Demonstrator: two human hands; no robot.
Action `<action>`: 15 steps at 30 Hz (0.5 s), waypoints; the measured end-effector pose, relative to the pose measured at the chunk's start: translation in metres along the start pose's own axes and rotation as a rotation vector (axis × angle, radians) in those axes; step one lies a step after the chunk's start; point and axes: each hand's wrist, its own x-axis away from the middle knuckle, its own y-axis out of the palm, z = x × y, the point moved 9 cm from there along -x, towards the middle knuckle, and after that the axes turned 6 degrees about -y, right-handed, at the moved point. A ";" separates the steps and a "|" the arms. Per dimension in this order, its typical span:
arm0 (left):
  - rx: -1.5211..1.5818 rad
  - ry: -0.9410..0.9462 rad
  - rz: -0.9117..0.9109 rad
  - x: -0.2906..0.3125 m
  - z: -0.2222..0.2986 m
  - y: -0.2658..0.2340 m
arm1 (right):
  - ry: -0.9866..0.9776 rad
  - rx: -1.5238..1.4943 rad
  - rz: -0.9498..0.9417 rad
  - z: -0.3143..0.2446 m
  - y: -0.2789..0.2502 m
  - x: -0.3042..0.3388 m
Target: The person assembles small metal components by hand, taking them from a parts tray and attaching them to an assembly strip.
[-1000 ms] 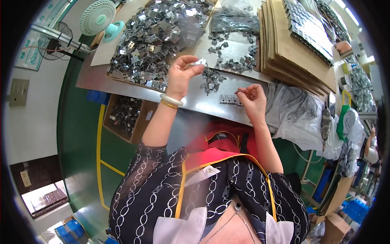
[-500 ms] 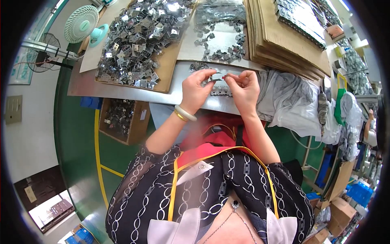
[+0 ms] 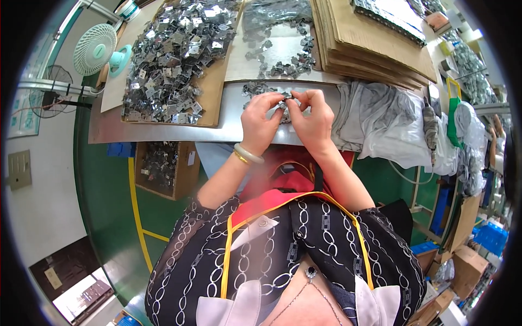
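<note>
Apparently unfinished | left hand (image 3: 260,120) and right hand (image 3: 313,119) pinching small metal part (image 3: 287,98) | loose plates (image 3: 173,62) remain heaped

On the table (image 3: 231,106), a heap of metal pieces (image 3: 176,46) lies on a cardboard sheet (image 3: 213,100) at the left, a fan (image 3: 95,50) farther left, and a cardboard stack (image 3: 353,49) at the right bears rows of parts (image 3: 389,16). Between them, small clips (image 3: 291,69) lie before a plastic bag (image 3: 274,16); nearer, the left hand (image 3: 260,122) and right hand (image 3: 315,119) meet, apparently around a mostly hidden small part (image 3: 286,96). Sacks (image 3: 391,119) lie right of the hands, and a box (image 3: 186,171) sits below the table's left side.
</note>
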 end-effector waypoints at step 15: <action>0.242 -0.407 -0.169 0.007 -0.050 0.018 | -0.310 0.045 -0.070 -0.012 -0.016 -0.010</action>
